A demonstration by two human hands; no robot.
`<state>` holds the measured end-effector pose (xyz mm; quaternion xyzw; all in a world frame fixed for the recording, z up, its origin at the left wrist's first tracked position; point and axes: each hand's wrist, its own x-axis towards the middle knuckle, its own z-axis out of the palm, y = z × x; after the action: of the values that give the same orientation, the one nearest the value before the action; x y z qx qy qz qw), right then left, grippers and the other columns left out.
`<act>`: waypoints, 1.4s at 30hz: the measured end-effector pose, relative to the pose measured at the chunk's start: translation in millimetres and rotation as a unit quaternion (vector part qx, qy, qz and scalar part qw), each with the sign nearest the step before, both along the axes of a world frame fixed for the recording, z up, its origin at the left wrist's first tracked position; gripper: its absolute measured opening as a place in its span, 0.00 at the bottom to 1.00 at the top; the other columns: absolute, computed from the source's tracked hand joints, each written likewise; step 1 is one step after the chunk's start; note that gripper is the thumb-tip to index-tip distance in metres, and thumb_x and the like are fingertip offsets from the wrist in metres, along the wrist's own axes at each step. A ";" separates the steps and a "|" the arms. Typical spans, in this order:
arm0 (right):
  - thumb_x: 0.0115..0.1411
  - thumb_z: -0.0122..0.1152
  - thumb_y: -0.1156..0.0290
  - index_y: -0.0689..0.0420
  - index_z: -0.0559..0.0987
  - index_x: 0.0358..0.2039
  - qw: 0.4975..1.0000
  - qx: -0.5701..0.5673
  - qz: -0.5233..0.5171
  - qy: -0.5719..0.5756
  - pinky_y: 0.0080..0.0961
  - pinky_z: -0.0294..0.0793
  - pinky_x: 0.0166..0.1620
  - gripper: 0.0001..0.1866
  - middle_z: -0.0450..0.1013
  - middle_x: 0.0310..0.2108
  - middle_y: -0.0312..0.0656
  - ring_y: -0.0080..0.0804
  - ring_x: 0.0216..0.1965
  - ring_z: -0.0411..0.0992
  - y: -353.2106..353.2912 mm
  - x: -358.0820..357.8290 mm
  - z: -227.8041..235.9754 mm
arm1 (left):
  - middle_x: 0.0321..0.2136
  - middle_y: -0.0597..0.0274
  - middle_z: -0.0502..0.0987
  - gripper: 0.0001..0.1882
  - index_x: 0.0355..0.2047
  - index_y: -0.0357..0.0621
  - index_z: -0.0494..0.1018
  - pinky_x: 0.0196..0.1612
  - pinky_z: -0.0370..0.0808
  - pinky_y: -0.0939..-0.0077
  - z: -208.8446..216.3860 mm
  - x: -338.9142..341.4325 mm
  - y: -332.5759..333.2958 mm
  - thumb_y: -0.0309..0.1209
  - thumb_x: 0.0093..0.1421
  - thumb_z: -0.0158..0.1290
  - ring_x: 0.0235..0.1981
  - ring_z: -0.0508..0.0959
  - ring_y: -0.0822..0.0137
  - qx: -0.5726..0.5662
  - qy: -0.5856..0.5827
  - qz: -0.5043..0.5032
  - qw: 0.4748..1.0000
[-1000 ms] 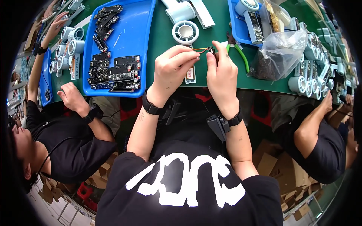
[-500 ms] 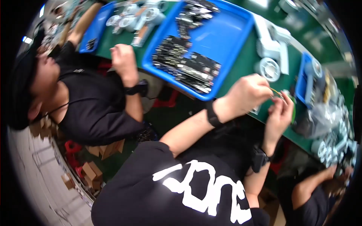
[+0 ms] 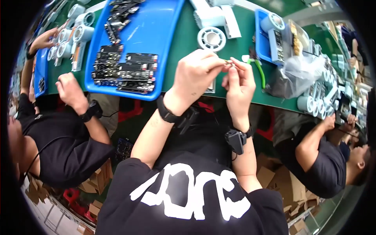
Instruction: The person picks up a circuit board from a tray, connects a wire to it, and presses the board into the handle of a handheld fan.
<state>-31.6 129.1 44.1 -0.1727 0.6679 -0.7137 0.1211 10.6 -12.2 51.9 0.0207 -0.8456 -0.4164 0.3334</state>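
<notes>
My left hand [image 3: 196, 72] and my right hand [image 3: 241, 86] meet above the green table's near edge, both closed in a pinch. A thin yellowish wire [image 3: 228, 62] shows at their touching fingertips; most of it is hidden by the fingers. Just beyond my hands lies a pale blue fan-like part with a round ring head [image 3: 211, 38]. Green-handled pliers [image 3: 260, 73] rest to the right of my right hand. Left of my left hand is a large blue tray [image 3: 162, 43] with stacked black circuit boards [image 3: 139, 70].
At right stand a small blue bin [image 3: 262, 43], a clear plastic bag [image 3: 299, 72] and several pale blue parts [image 3: 313, 103]. A co-worker's hand [image 3: 71, 92] is beside the large tray. Another co-worker [image 3: 319, 156] sits at right. Cardboard boxes [image 3: 288, 182] lie behind.
The view has turned, so the tray and table things sit further left. My fingertips have come closer together, and less of the yellow wire shows between them.
</notes>
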 end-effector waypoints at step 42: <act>0.66 0.63 0.77 0.62 0.82 0.51 0.977 0.152 0.000 0.151 0.14 0.68 0.27 0.13 0.77 0.34 0.37 0.17 0.25 0.71 23.0 -13.6 6.7 | 0.26 0.58 0.78 0.05 0.31 0.38 0.81 0.34 0.77 0.68 17.9 -12.3 -1.9 0.23 0.52 0.64 0.30 0.80 0.58 -0.148 -0.054 -0.064 0.985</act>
<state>-45.2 152.1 50.8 -0.2575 0.7789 -0.5701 0.0437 -1.7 -14.1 69.8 -0.0609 -0.9143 -0.3056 0.2589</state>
